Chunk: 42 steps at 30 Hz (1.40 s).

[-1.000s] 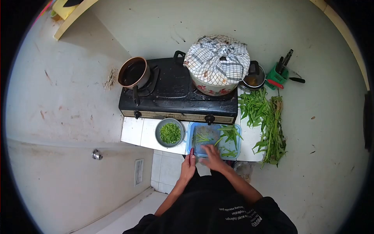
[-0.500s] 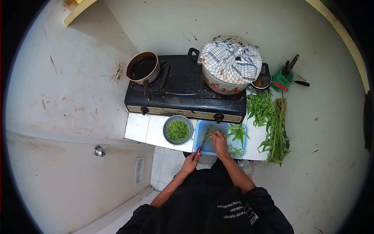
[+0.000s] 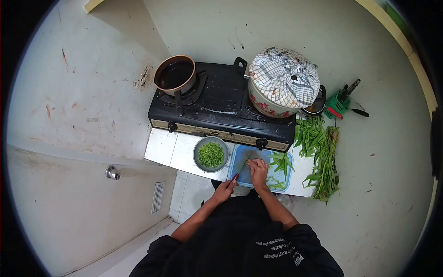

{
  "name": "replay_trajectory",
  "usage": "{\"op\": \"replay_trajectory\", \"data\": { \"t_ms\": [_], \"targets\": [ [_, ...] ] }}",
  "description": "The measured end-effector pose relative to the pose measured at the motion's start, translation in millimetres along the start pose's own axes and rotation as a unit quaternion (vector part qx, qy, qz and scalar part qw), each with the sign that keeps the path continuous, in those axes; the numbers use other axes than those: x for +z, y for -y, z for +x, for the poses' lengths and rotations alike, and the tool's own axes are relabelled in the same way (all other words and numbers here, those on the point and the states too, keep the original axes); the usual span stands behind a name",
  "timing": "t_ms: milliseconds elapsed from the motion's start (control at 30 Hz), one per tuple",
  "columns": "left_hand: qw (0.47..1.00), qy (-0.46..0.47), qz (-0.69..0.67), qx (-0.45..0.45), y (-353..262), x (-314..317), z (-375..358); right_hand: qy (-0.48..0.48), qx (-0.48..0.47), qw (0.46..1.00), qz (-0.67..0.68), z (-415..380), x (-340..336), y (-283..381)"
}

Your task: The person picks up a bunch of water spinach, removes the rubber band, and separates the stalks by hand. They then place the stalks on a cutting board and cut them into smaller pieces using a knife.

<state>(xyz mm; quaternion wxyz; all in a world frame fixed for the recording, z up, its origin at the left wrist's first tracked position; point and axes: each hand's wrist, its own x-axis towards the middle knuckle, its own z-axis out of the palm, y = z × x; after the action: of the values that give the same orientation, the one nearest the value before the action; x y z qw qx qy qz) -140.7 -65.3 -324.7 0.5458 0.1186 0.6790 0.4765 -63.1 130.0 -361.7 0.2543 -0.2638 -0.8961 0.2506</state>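
Note:
My left hand (image 3: 223, 191) is wrapped round the red handle of a knife (image 3: 236, 176), whose blade reaches over the blue tray (image 3: 234, 183). Inside the tray, the fingers of my right hand (image 3: 258, 171) press together on a small bit of green vegetable (image 3: 247, 162) beside the blade. Cut green leaves (image 3: 281, 161) and pale stems (image 3: 277, 185) lie at the tray's right side. Left of the tray sits a grey bowl (image 3: 197, 162) of chopped greens (image 3: 211, 154).
A black stove (image 3: 217, 99) carries a saucepan (image 3: 176, 76) and a large cloth-covered pot (image 3: 277, 87). Long leafy greens (image 3: 325, 161) lie right of the tray. Behind them are a small pot (image 3: 315, 108) and a green basket (image 3: 337, 105) holding utensils.
The camera view has shifted and tilted slightly. My hands remain at the tray, the left on the knife and the right on the greens, with only slight movement.

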Motion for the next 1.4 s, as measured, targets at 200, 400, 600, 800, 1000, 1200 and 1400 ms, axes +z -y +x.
{"op": "replay_trajectory", "data": {
  "t_ms": [200,400,600,800,1000,1200,1400],
  "targets": [
    [0.99,-0.08,0.09,0.071,-2.9,-5.8,0.4,-0.01,0.008,1.0,0.008,-2.3,-1.8,4.2],
    [0.978,-0.053,0.175,0.104,-25.1,-2.7,-7.6,-0.011,0.006,1.0,0.005,-3.5,-2.7,4.0],
    [0.978,-0.069,0.177,0.089,-18.5,11.8,-1.2,-0.014,0.0,1.0,0.01,-1.9,-0.3,1.5],
    [0.974,-0.105,0.193,0.054,-14.8,16.5,-4.5,-0.012,-0.008,1.0,0.01,-2.0,-0.7,3.5],
    [0.954,-0.145,0.255,0.062,3.9,22.7,6.7,-0.004,-0.012,1.0,0.013,-0.7,-1.1,0.8],
    [0.933,-0.181,0.301,0.076,13.1,28.5,11.7,0.011,-0.036,0.999,-0.007,-7.9,1.2,-3.3],
    [0.94,-0.17,0.286,0.077,9.3,26.7,1.1,0.024,-0.044,0.998,-0.023,-7.0,-2.6,-4.9]
  ]
}}
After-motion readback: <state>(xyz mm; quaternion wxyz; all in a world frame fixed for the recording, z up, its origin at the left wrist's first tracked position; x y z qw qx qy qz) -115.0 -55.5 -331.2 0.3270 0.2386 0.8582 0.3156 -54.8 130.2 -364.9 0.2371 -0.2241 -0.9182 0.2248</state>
